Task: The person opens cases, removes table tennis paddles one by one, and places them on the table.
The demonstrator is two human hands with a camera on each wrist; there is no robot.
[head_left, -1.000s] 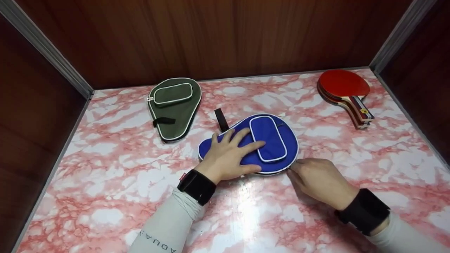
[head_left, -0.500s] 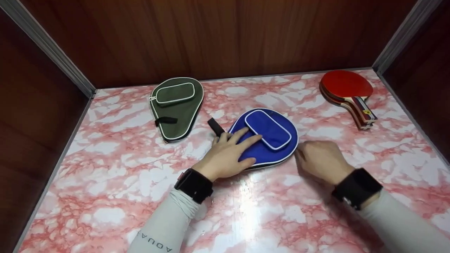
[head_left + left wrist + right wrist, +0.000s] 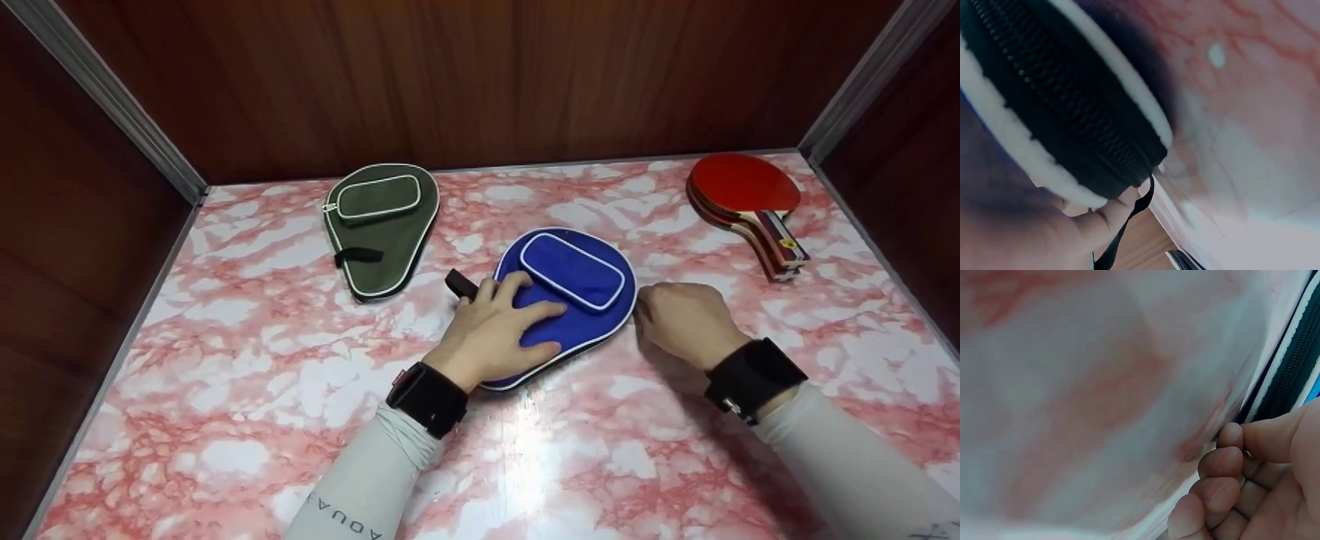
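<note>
While the left hand [image 3: 491, 330] lies fingers-apart on the blue case [image 3: 581, 324], its long axis slanting away rightward, the right hand [image 3: 686, 319] pinches what looks like the zip pull [image 3: 1247, 453] at the rounded end's right edge.

High head view, forward and down, with close-up wrist views (zipper [image 3: 1061, 94] in both)

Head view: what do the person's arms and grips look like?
Pale grey fabric sleeves are worn, the left showing dark "AQUA" lettering. Wide black wristbands show a small red tag on the left, a small shiny piece on the right. The left grip and right grip are ungloved.
</note>
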